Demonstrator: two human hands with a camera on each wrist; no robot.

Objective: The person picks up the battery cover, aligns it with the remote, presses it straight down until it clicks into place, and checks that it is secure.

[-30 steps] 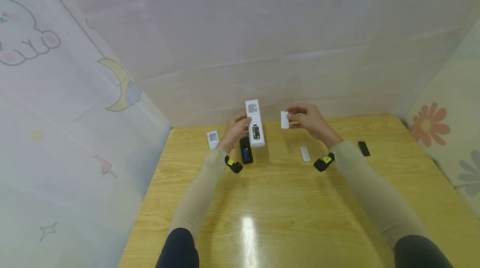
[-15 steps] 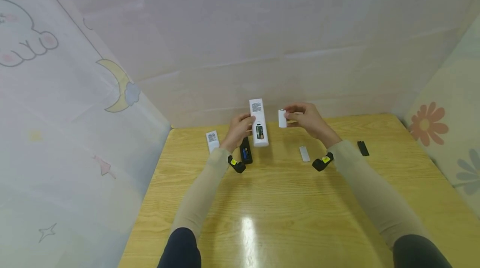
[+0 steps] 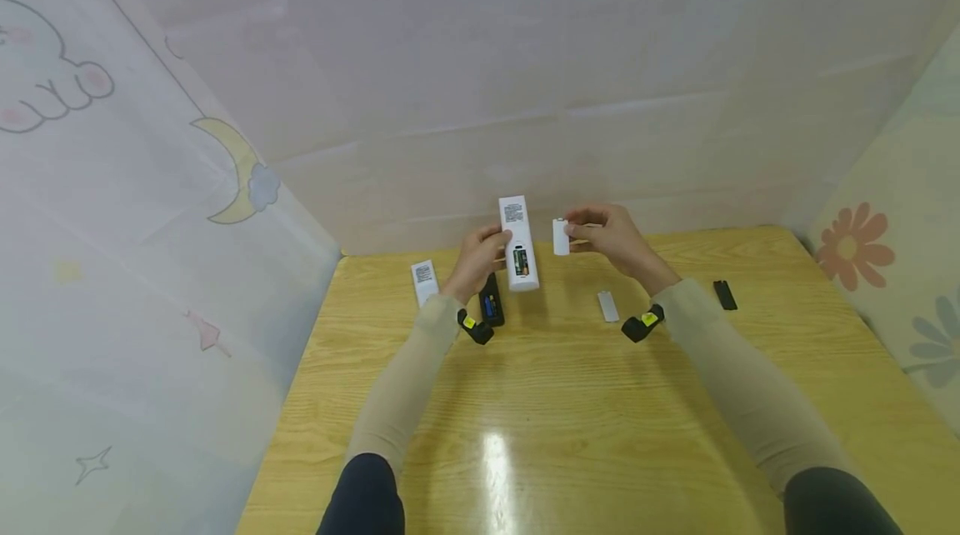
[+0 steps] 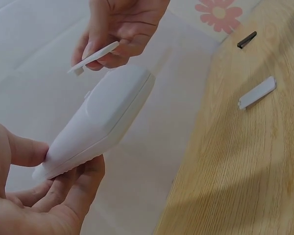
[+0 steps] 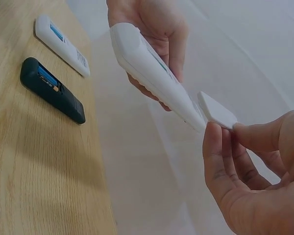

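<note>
My left hand [image 3: 477, 261] grips a white remote control [image 3: 515, 222] by its side, thumb on one edge and fingers beneath. The remote's back faces up, its uncovered battery compartment [image 3: 521, 261] holding batteries. To the right, my right hand [image 3: 617, 240] pinches a white battery cover [image 3: 560, 237] between thumb and fingers, held up apart from the remote in the head view. In the right wrist view the cover [image 5: 218, 110] appears close to one end of the remote [image 5: 152, 73]. Both things are above the table.
On the wooden table [image 3: 570, 402] lie a black remote [image 3: 491, 302] and a smaller white remote [image 3: 424, 279], both with batteries showing. Right of them lie a white cover [image 3: 608, 307] and a black cover [image 3: 725, 295]. A cloth-like backdrop [image 3: 450, 102] rises behind the table.
My left hand has shifted the white remote slightly right. My right hand has brought the battery cover a little left, so the gap between them is smaller.
</note>
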